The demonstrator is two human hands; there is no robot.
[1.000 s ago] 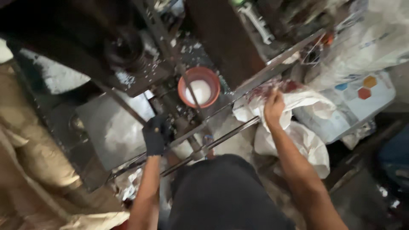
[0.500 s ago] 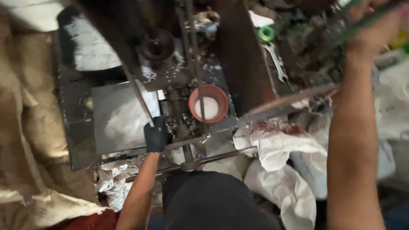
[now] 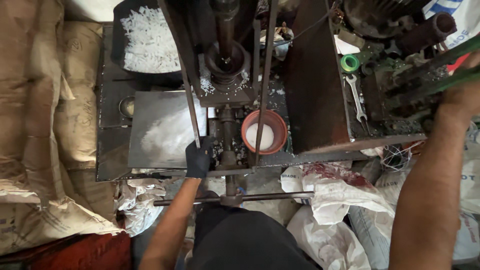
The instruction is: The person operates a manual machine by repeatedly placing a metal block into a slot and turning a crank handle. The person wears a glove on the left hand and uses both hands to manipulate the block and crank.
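dark and crowded, the workshop shows a greasy metal worktop [image 3: 115, 165] seen from above, with a hand-fed press machine standing on it. on the far left, brown paper sacks [image 3: 35, 115] lean against the worktop. behind, a black tray [image 3: 145, 45] holds white granules. in front of it lies a flat steel plate [image 3: 160, 130] dusted with white powder.

the left hand [image 3: 198, 159], in a black glove, is closed around the lower end of a thin slanted rod [image 3: 190, 105] at the front edge of the plate. just right of it stands the vertical shaft [image 3: 226, 30] of the press, with granules spilled around its collar. below, a horizontal bar handle [image 3: 235, 198] crosses in front of the person's body. an orange bowl [image 3: 264, 132] with white powder sits just beside the shaft, and a second thin rod crosses over it.

further right, a spanner [image 3: 357, 97] and a green tape roll [image 3: 350, 63] lie on the dirty machine base. the right hand [image 3: 462, 95] is raised at the frame's edge and seems to hold a green lever [image 3: 450, 62]; i cannot tell how firmly the fingers close.

to do this step well, i think the gloved grip should stay low and firm on the rod, the wrist away from the shaft, and both arms should move together and steady, so the powder is not shaken out of the bowl.
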